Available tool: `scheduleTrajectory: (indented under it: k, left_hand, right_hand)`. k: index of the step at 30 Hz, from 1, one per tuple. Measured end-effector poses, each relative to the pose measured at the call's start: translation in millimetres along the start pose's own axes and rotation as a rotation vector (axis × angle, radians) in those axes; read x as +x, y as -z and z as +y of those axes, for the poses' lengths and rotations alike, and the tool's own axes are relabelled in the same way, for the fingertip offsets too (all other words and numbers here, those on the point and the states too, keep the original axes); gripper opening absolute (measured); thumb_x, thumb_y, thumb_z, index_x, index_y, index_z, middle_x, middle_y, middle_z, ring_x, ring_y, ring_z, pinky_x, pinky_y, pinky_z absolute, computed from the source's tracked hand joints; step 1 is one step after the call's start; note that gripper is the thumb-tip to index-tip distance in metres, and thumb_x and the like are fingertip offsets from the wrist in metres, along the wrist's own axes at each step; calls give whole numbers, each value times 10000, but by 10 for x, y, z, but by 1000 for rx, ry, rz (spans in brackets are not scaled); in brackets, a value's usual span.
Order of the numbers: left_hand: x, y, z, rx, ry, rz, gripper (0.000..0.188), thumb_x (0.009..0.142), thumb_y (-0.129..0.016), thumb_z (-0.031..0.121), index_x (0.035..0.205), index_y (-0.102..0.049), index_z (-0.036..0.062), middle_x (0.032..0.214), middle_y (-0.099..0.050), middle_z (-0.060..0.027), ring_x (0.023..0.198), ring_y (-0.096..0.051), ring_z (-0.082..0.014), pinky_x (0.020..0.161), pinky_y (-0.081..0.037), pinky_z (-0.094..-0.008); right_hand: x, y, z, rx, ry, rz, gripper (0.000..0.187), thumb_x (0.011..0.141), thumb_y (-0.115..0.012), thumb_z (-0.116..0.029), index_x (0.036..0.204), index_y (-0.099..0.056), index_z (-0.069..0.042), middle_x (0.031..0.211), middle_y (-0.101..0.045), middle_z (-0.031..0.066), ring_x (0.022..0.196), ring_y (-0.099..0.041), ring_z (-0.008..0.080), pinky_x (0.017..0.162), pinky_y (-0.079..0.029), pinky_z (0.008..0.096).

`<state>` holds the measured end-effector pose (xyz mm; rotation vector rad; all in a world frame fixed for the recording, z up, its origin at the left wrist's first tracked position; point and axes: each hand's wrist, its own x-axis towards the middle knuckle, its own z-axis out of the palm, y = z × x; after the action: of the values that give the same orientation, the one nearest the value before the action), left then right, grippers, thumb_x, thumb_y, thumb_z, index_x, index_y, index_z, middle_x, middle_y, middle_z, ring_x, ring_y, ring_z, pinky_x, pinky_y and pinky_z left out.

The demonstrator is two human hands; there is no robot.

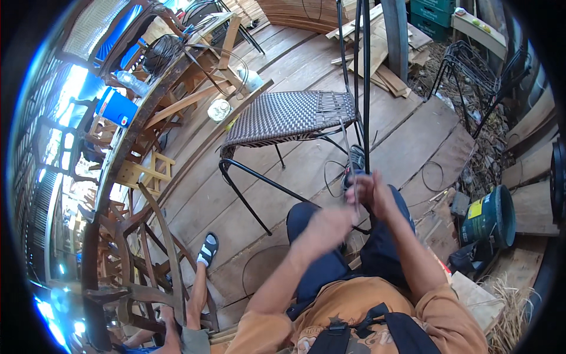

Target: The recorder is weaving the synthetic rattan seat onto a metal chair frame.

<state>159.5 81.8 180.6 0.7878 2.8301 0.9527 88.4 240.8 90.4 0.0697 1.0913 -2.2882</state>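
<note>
A chair with a black metal frame [250, 179] and a woven brown-and-white seat [283, 112] stands in front of me. From the seat's right side a thin, flat weaving strip [348, 141] runs down toward my lap. My right hand [377, 197] has its fingers curled around this strip, just above my knees. Beside it, lower and to the left, my left hand [333, 229] is close to the strip's lower part. Motion blurs the left hand, so its fingers cannot be made out.
A loop of loose strip [433, 177] lies on the plank floor [407, 133]. To the right stands a dark green bucket [492, 218]. Wooden chair frames [168, 248] crowd the left, near another person's sandalled foot [207, 249]. A blue container [118, 107] sits on a bench; wood scraps [383, 47] lie beyond.
</note>
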Motion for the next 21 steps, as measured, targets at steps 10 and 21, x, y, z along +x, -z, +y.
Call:
scheduleTrajectory:
  k: [10,21]
  left_hand:
    - [-211,-256,-376,-768,587,-402,280,847,-528,95,1112,-565,15,1015,-631,-87,920,-601,-156,801,-480,-294]
    - [562,123,-801,-462,466,189,208,892,-539,197,963,-606,13,853,-628,-114,773,-611,-251,709,-477,-378]
  right_hand:
    - [-526,-219,359,-1302,583,-22,166,892,-481,-191,953,-578,-71,774,-584,108,683,-592,253,605,-493,341]
    - [-579,241,-587,-500,103,133,339,944,-414,-324,956,-584,-31,810,-608,59,759,-596,186,699,-471,311]
